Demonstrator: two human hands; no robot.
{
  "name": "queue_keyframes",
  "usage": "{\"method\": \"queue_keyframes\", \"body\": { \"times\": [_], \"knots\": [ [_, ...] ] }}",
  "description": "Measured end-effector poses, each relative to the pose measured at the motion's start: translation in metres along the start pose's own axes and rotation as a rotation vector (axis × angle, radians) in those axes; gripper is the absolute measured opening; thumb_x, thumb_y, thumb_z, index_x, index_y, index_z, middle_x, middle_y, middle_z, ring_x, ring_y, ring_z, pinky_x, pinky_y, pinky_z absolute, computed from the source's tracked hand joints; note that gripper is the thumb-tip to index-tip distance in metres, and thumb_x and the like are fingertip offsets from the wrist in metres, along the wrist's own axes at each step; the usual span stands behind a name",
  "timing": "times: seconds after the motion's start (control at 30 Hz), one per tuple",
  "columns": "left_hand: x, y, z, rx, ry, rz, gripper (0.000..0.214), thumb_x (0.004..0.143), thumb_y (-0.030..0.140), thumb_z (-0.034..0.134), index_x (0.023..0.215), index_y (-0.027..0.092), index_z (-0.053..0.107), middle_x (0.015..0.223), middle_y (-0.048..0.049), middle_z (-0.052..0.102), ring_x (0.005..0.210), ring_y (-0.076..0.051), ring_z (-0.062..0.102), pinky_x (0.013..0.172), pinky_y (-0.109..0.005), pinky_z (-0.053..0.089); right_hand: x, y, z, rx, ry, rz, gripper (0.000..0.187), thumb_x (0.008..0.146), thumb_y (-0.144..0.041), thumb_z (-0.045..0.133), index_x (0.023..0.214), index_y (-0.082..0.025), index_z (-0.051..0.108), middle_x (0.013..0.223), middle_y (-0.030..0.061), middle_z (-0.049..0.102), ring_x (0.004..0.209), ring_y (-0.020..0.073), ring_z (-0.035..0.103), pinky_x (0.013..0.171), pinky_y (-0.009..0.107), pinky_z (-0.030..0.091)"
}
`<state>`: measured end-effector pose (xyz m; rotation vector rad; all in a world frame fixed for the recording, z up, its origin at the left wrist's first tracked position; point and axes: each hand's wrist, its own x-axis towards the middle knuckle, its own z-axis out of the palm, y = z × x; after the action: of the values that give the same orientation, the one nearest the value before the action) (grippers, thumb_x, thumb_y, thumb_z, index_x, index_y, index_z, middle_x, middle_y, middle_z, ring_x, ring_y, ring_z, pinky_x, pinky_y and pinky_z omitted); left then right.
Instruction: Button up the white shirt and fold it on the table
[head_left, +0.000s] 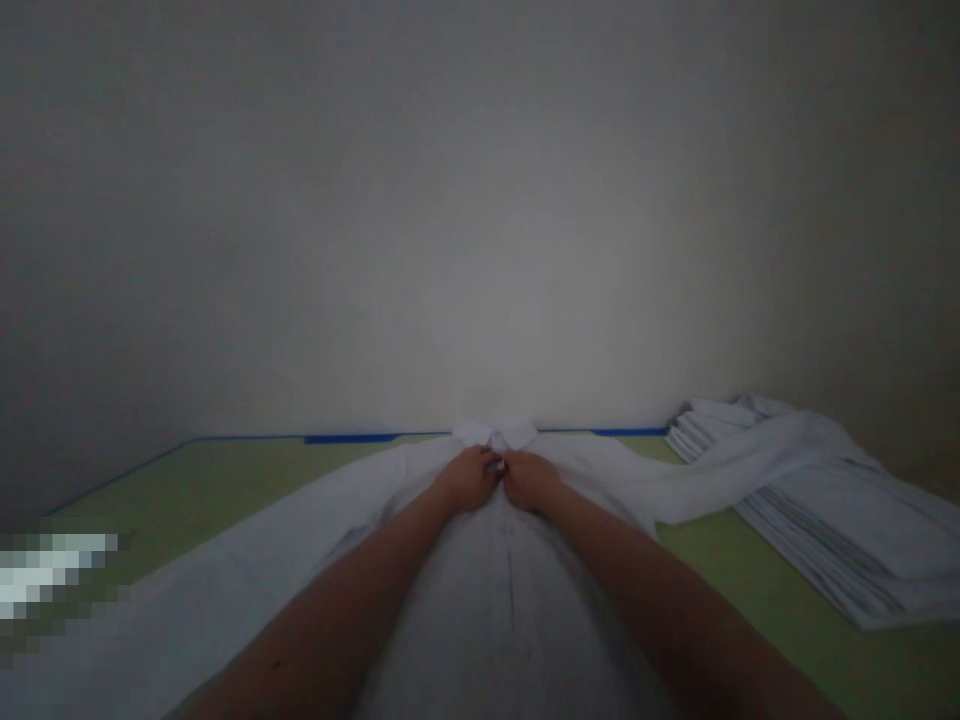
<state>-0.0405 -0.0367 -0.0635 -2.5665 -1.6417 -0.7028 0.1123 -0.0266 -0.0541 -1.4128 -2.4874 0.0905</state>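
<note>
A white long-sleeved shirt (480, 610) lies front up, its collar (517, 433) at the far end and its sleeves spread to both sides. Just below the collar, my left hand (474, 478) pinches the front placket. My right hand (529, 480) meets it there, fingers closed on the other side of the same placket. The fingertips of both hands nearly touch. Whatever small part lies between them, such as a button, is too small and dark to make out.
The shirt lies on a green table (247, 470) with a blue edge, against a plain grey wall (480, 220). At the right is a stack of folded white garments (840, 520), with the shirt's right-hand sleeve across it. A blurred-out patch (45, 580) covers the left edge.
</note>
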Motion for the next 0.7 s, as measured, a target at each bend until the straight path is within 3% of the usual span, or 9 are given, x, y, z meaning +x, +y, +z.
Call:
{"method": "queue_keyframes", "body": {
  "times": [0.1, 0.2, 0.33, 0.43, 0.6, 0.7],
  "knots": [
    [0.001, 0.005, -0.011, 0.012, -0.006, -0.026, 0.036, 0.080, 0.029, 0.049, 0.113, 0.017, 0.057, 0.115, -0.0103, 0.056, 0.108, -0.020, 0.049, 0.097, -0.031, 0.034, 0.002, -0.004, -0.012, 0.021, -0.029, -0.018, 0.033, 0.082, -0.027, 0.043, 0.110, -0.013, 0.052, 0.106, 0.0144, 0.061, 0.097, 0.0207, 0.057, 0.078, 0.029, 0.040],
    [-0.011, 0.016, -0.026, 0.030, -0.005, -0.075, 0.043, 0.072, 0.025, 0.056, 0.114, 0.016, 0.056, 0.117, -0.0111, 0.056, 0.107, -0.021, 0.050, 0.094, -0.030, 0.035, -0.017, -0.010, -0.026, 0.047, -0.009, -0.050, 0.045, 0.080, -0.040, 0.048, 0.116, -0.014, 0.049, 0.108, 0.0134, 0.061, 0.097, 0.0206, 0.057, 0.077, 0.028, 0.041],
    [-0.041, 0.040, -0.038, 0.032, -0.094, -0.144, 0.022, 0.069, 0.027, 0.054, 0.083, 0.017, 0.068, 0.083, -0.0081, 0.066, 0.078, -0.019, 0.060, 0.072, -0.027, 0.042, -0.061, -0.021, -0.036, 0.017, -0.026, -0.067, 0.044, 0.073, -0.054, 0.049, 0.092, -0.017, 0.063, 0.088, 0.0117, 0.066, 0.081, 0.0243, 0.061, 0.068, 0.031, 0.043],
    [-0.060, 0.060, -0.039, -0.005, -0.225, -0.170, 0.018, 0.067, 0.024, 0.052, 0.068, 0.017, 0.068, 0.066, -0.0060, 0.066, 0.063, -0.016, 0.059, 0.059, -0.024, 0.039, -0.084, -0.026, -0.032, -0.027, -0.090, -0.013, 0.040, 0.069, -0.052, 0.051, 0.077, -0.015, 0.066, 0.077, 0.0140, 0.066, 0.071, 0.0257, 0.063, 0.060, 0.032, 0.044],
    [-0.070, 0.076, -0.037, -0.080, -0.200, -0.188, 0.024, 0.070, 0.022, 0.046, 0.073, 0.018, 0.070, 0.073, -0.0064, 0.068, 0.067, -0.016, 0.059, 0.059, -0.023, 0.037, -0.086, -0.023, -0.024, 0.035, -0.094, 0.074, 0.026, 0.064, -0.036, 0.056, 0.075, -0.016, 0.068, 0.076, 0.0128, 0.067, 0.072, 0.0234, 0.064, 0.059, 0.028, 0.044],
    [-0.071, 0.077, -0.037, -0.068, -0.225, -0.191, 0.024, 0.067, 0.020, 0.046, 0.073, 0.020, 0.070, 0.073, -0.0062, 0.068, 0.069, -0.017, 0.060, 0.061, -0.024, 0.038, -0.084, -0.022, -0.023, 0.058, -0.075, 0.088, 0.025, 0.063, -0.036, 0.055, 0.074, -0.017, 0.068, 0.074, 0.0115, 0.068, 0.071, 0.0235, 0.064, 0.058, 0.028, 0.043]
  ]
}}
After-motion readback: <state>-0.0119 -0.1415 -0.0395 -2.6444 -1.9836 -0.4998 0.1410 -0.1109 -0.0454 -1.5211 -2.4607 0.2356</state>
